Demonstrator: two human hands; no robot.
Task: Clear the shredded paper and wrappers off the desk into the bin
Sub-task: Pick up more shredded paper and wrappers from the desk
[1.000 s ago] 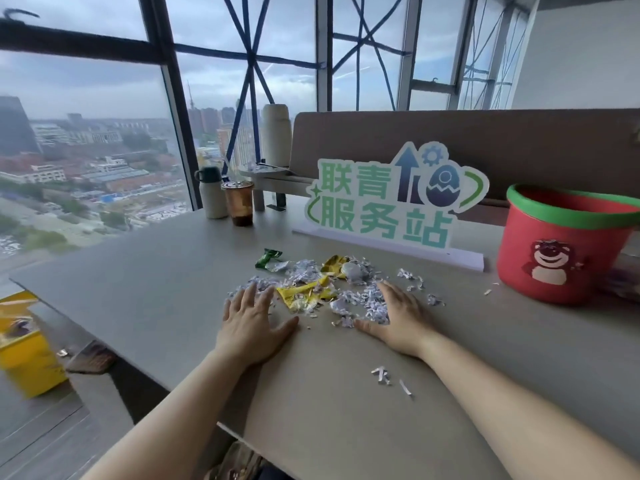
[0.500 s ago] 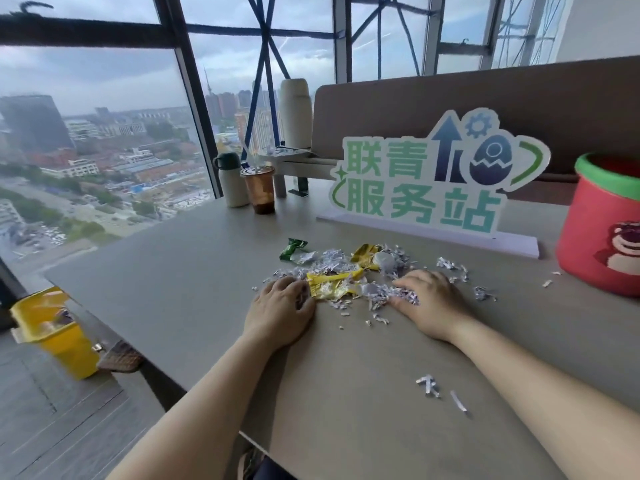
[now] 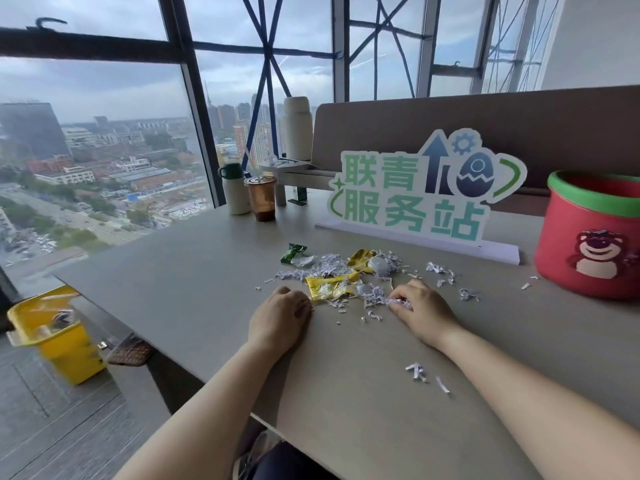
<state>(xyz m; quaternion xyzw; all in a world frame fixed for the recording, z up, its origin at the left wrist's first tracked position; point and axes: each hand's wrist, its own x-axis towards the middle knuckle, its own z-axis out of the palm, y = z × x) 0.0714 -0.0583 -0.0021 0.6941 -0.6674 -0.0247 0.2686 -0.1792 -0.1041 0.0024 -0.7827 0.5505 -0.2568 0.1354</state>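
A pile of white shredded paper [image 3: 332,268] lies mid-desk, mixed with a yellow wrapper [image 3: 329,287], a second yellow wrapper [image 3: 360,259] and a green wrapper [image 3: 292,252]. My left hand [image 3: 278,318] rests on the desk at the pile's near left edge, fingers curled under. My right hand [image 3: 420,311] lies at the near right edge, its fingers closed on some shreds. A few loose shreds [image 3: 420,372] lie nearer to me. The red bin with a green rim and a bear picture [image 3: 588,233] stands on the desk at the right.
A white-and-green standing sign [image 3: 422,195] stands behind the pile. A brown cup [image 3: 261,199] and a white flask [image 3: 235,190] sit at the far left by the window. A yellow bin [image 3: 59,334] stands on the floor left of the desk [image 3: 173,289].
Both hands went from flat and spread to curled, drawing shreds inward at the pile's near edge. The view shifted, so the red bin sits further right.
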